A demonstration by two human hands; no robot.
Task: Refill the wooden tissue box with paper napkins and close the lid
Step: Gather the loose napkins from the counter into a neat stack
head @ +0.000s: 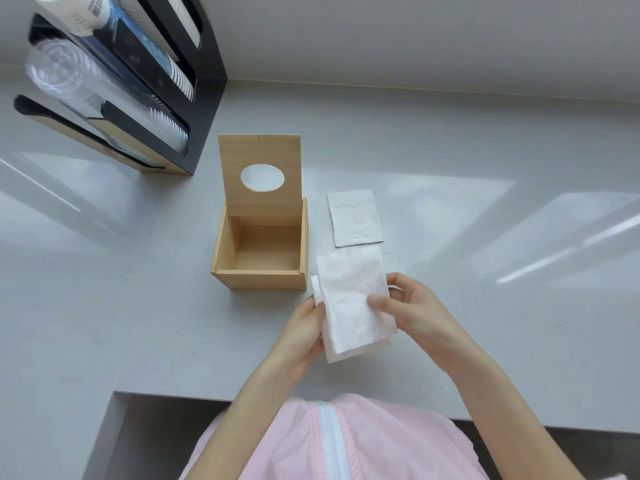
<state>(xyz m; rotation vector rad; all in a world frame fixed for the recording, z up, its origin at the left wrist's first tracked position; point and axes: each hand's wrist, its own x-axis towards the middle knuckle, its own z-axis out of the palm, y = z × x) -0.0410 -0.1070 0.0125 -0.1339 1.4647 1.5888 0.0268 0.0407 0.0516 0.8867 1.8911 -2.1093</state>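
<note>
On the grey countertop (450, 237), a black cup dispenser (194, 98) stands at ten o'clock. The wooden tissue box (259, 282) sits centre, empty, its oval-holed lid (261, 157) upright. At its four o'clock, the left hand (303, 327) and right hand (412, 310) pinch a stack of white napkins (353, 303), fingers closed on its edges. A single folded napkin (355, 216) lies at the box's three o'clock.

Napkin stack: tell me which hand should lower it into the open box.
Left, probably. The left hand grips the napkin stack on the side nearest the wooden box, whose lid stands open; the right hand holds the far side.
</note>
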